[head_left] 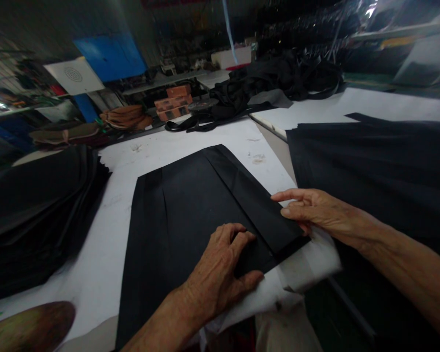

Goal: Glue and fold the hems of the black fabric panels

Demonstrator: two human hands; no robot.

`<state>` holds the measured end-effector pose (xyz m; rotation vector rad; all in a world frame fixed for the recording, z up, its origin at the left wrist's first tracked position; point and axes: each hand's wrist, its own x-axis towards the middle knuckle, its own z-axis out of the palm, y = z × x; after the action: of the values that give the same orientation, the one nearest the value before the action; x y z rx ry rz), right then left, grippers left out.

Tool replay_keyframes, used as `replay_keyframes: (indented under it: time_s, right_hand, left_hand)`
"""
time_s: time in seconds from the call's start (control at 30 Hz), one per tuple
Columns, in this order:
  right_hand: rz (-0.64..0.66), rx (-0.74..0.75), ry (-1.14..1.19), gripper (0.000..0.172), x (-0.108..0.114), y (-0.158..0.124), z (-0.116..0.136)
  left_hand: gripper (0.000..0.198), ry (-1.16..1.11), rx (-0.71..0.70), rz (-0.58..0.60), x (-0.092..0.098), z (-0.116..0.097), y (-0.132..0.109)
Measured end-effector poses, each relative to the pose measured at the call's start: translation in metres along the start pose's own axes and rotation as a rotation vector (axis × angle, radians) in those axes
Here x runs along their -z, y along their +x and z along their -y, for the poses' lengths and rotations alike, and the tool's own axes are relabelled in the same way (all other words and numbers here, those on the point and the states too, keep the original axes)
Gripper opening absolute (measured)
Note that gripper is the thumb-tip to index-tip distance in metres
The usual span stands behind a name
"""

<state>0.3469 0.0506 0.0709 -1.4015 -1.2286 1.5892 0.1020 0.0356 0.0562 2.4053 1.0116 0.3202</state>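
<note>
Head camera looks down on a white counter (pixel 106 264) where a black fabric piece (pixel 190 205) lies flat, its near right corner reaching over a white padded edge (pixel 308 266). The left hand (pixel 220 274) rests on the near part of this piece with the fingers bent and the tips pressing down; it grips nothing. The right hand (pixel 315 212) is at the right edge, beside a folded strip (pixel 249 195) that runs along the cloth. Its index finger is stretched out and the thumb lies on the strip's end, but whether the lower fingers pinch the edge from beneath, I cannot tell. To do this pressing well, I think the left hand should keep the cloth from sliding, while the right hand holds the fold straight and even along its whole length, without pulling the corner off the padding. At the left a stack of black pieces (pixel 33 215) lies on the counter, and at the right more black cloth (pixel 370 166) covers a second surface. A heap of dark fabric (pixel 278 78) sits farther back. Of containers, I see only orange boxes (pixel 172 102) piled at the back; they seem closed, so their contents are not visible.
</note>
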Motion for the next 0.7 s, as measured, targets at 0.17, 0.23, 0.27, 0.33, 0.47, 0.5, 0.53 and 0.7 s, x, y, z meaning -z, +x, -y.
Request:
replay_keyframes:
  time_s: [0.17, 0.23, 0.27, 0.33, 0.47, 0.5, 0.53, 0.7]
  right_hand:
    - [0.007, 0.016, -0.102, 0.048, -0.007, 0.002, 0.001]
    - [0.009, 0.009, -0.176, 0.045, -0.008, 0.004, -0.006]
    - [0.003, 0.013, -0.223, 0.043, -0.008, 0.005, -0.01]
    - [-0.014, 0.039, -0.317, 0.04, -0.009, 0.006, -0.015]
    - [-0.024, 0.074, -0.406, 0.038, -0.011, 0.005, -0.014]
    - [-0.025, 0.08, -0.415, 0.037, -0.012, 0.005, -0.013]
    - [-0.027, 0.086, -0.424, 0.037, -0.012, 0.005, -0.013]
    - [-0.032, 0.11, -0.44, 0.036, -0.013, 0.005, -0.015]
  left_hand:
    - [0.048, 0.01, -0.009, 0.007, -0.001, 0.002, -0.002]
    - [0.049, 0.014, -0.01, 0.002, -0.002, 0.003, -0.002]
    - [0.05, 0.017, -0.012, -0.002, -0.002, 0.003, -0.002]
    - [0.05, 0.02, -0.014, -0.004, -0.003, 0.004, -0.002]
    - [0.043, 0.004, -0.012, -0.021, -0.003, 0.004, -0.002]
    - [0.042, -0.001, -0.013, -0.03, -0.003, 0.003, -0.002]
    - [0.042, -0.003, -0.015, -0.041, -0.004, 0.003, -0.003]
    - [0.054, 0.059, -0.063, -0.008, -0.001, 0.001, -0.002]
